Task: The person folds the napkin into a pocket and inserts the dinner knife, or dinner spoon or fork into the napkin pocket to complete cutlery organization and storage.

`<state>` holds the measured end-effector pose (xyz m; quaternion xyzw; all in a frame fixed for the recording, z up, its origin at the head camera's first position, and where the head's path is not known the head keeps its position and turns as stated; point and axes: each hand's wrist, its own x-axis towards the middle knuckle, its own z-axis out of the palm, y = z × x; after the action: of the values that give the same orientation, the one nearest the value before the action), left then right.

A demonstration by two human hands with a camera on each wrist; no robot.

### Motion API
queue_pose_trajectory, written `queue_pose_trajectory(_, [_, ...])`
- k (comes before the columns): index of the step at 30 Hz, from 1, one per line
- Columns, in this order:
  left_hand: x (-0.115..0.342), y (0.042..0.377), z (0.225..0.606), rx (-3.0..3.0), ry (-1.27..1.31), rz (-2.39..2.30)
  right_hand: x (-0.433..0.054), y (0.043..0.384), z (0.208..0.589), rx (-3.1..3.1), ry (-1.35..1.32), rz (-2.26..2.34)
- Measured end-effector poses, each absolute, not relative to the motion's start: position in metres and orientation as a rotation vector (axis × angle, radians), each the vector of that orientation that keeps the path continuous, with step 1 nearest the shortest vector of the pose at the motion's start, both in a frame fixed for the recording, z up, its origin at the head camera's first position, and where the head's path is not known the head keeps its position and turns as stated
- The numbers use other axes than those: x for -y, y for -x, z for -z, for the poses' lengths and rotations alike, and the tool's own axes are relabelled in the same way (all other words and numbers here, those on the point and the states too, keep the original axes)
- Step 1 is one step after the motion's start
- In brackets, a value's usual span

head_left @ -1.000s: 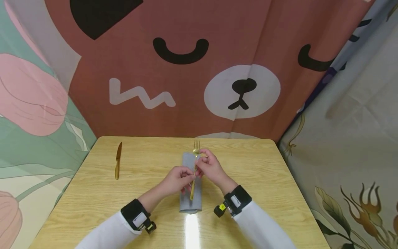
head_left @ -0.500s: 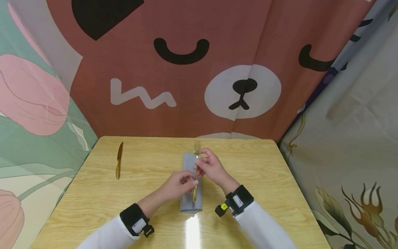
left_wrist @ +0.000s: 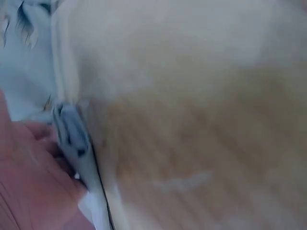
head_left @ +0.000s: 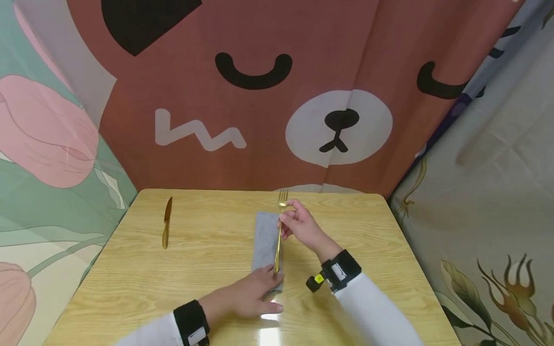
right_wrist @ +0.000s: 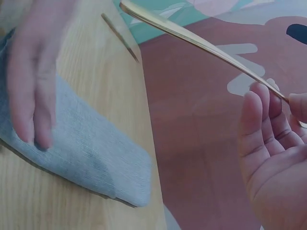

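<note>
A gold fork (head_left: 278, 247) is pinched between the thumb and fingers of my right hand (head_left: 305, 229), tines pointing to the back of the table. In the right wrist view its handle (right_wrist: 192, 42) rises clear above a grey folded cloth napkin (right_wrist: 105, 148). That napkin (head_left: 265, 235) lies lengthwise at the table's middle. My left hand (head_left: 250, 294) reaches over the napkin's near end with fingers extended, holding nothing. The left wrist view is blurred, but the left hand (left_wrist: 33, 177) shows right beside the napkin's layered end (left_wrist: 72, 132).
A gold table knife (head_left: 166, 222) lies at the back left of the wooden table (head_left: 207, 216), blade toward the far edge. Behind the table hangs a brown curtain (head_left: 195, 168) with a bear print; patterned curtains close off both sides.
My left hand has let go of the fork handle and come down, fingers spread, to the napkin's near end. The right hand has shifted slightly right and away with the fork.
</note>
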<state>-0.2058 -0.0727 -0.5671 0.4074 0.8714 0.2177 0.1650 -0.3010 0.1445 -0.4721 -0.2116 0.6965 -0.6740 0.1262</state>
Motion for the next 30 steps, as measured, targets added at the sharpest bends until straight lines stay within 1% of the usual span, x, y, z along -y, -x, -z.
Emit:
queue_pose_trajectory(7, [0.065,0.196,0.571,-2.522,-1.138,-0.355,-0.138,0.316,0.464,-2.098,0.595,1.915])
queue_pose_trajectory(21, [0.066,0.189,0.576,-2.57,-1.193,-0.311,-0.12,0.366,0.461,-2.264,0.419,1.815])
queue_pose_trajectory(30, [0.068,0.189,0.574,-2.564,-1.201,-0.323,-0.1,0.391,0.48,-2.378,0.303,1.734])
